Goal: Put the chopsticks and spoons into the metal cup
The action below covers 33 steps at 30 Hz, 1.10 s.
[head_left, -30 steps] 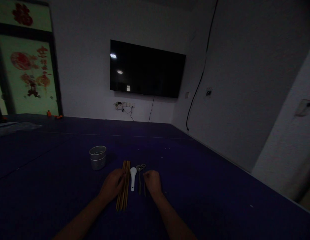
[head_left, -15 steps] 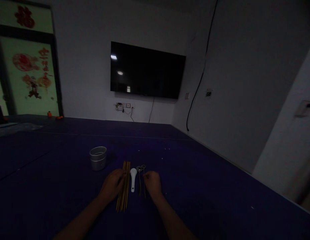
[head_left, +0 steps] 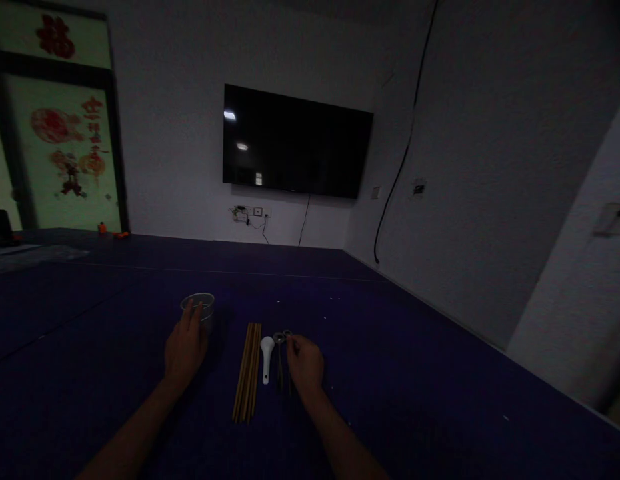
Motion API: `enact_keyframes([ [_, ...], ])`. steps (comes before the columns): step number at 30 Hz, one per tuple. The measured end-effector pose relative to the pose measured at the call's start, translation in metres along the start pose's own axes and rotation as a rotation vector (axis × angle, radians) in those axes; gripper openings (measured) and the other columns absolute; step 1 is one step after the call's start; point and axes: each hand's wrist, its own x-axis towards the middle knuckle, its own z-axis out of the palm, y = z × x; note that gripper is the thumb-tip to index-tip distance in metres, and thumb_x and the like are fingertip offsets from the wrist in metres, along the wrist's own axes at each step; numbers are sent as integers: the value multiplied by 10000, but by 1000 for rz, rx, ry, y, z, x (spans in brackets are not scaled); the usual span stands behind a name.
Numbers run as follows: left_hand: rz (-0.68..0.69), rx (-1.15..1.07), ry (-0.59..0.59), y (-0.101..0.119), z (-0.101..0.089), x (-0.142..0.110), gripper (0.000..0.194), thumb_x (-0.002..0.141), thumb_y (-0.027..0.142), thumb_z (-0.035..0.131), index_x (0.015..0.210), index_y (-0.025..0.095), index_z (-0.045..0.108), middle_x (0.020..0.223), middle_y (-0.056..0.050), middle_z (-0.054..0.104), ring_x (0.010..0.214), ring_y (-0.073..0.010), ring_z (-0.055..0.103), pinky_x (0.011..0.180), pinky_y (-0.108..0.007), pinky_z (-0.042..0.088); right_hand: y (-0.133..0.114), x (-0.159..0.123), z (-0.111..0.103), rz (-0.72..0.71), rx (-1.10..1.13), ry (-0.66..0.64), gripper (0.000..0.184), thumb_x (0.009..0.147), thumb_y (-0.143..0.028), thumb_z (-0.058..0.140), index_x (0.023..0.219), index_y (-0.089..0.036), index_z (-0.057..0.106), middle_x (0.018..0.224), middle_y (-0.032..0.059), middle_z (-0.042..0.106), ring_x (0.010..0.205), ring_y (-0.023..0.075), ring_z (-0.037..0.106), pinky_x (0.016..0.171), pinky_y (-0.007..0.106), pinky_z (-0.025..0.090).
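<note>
My left hand is at the near side of a grey metal cup, its fingers stretched out and apart against the wall and rim. The cup stands upright, partly hidden by those fingers. To its right lies a bundle of several wooden chopsticks, side by side. A white soup spoon rests beside them, bowl away from me. Two thin metal spoons lie further right, the left one free. My right hand is closed in a pinch at the upper part of the right metal spoon, covering some of it.
The things lie on a wide dark blue tabletop with small white specks. Clear plastic lies at the far left, and small orange objects stand near the door. A black television and a hanging cable are on the walls.
My left hand has left the chopsticks and moved left and forward to the metal cup. My right hand stays by the metal spoons, its fingertips slightly higher on the right one.
</note>
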Motion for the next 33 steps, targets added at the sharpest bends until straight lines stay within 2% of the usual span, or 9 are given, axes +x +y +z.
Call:
enact_keyframes([
  [3,-5,26,27,-11,0,3,396,884,219,327,1231,108,483,1222,-181,544,1014,-266,591,757,-356,503,-4,0,-3,-16,-20,24,346,905,-303,391,805,-217,711,752,34,704,664,152,639,587,215,395],
  [5,23,28,47,-14,2,3,331,882,212,329,1111,130,554,1066,-143,609,883,-237,622,685,-327,502,-6,-1,-3,-25,-22,25,338,902,-299,396,809,-219,711,749,34,703,669,151,639,595,214,400],
  [9,186,-24,193,-6,6,0,242,882,197,354,920,155,589,842,-89,626,729,-202,612,624,-295,483,-7,-3,0,-68,8,-1,314,901,-278,399,881,-228,708,842,38,710,739,148,646,659,217,434],
  [12,342,-88,331,10,3,-4,186,882,178,389,916,162,572,848,-85,633,768,-188,613,658,-280,488,-7,-4,4,-135,31,-1,306,892,-300,425,1085,-235,653,971,49,690,858,164,642,747,253,466],
  [15,455,-145,408,31,-3,-13,164,878,155,414,939,163,566,874,-83,643,807,-177,615,700,-280,497,-9,-5,4,-193,20,15,511,842,-388,517,1331,-254,453,1161,66,616,1015,201,596,814,307,478],
  [18,538,-236,424,48,-9,-24,175,874,140,420,950,170,575,883,-74,649,817,-162,618,720,-275,505,-12,-6,2,-268,-3,60,759,787,-441,580,1439,-250,243,1362,83,461,1189,243,479,890,368,457],
  [21,629,-321,415,59,-12,-33,174,874,128,425,954,162,577,883,-82,655,834,-163,621,723,-274,516,-15,-6,-1,-365,-16,124,837,783,-426,577,1463,-214,138,1433,95,367,1271,251,383,967,415,401],
  [26,740,-390,384,65,-18,-36,199,885,120,415,1011,166,563,887,-86,671,868,-169,629,742,-282,530,-15,-9,-1,-456,-2,213,767,787,-366,556,1444,-181,207,1420,123,381,1287,256,359,975,435,380],
  [33,727,-478,284,61,-9,-44,228,898,165,424,1068,186,574,958,-79,685,923,-175,632,782,-303,534,-18,-11,-5,-471,65,245,685,751,-274,564,1383,-173,320,1300,130,511,1211,253,451,961,440,379],
])
